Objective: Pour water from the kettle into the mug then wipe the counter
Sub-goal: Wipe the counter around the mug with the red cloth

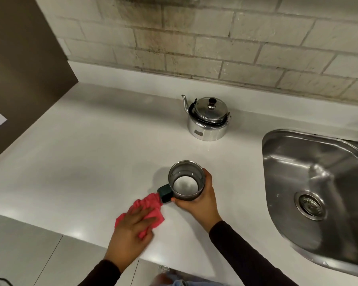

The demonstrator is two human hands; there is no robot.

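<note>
A steel mug with a dark green handle is upright near the counter's front, and water shows inside it. My right hand wraps around its right side. A pink cloth lies crumpled on the white counter just left of the mug, touching the handle. My left hand presses flat on the cloth, fingers spread and slightly blurred. The shiny steel kettle, lid on and spout pointing left, stands farther back toward the wall.
A stainless steel sink with a drain is set into the counter at the right. A brick-tiled wall runs along the back. A brown panel stands at the left edge. The counter's front edge lies just below my hands.
</note>
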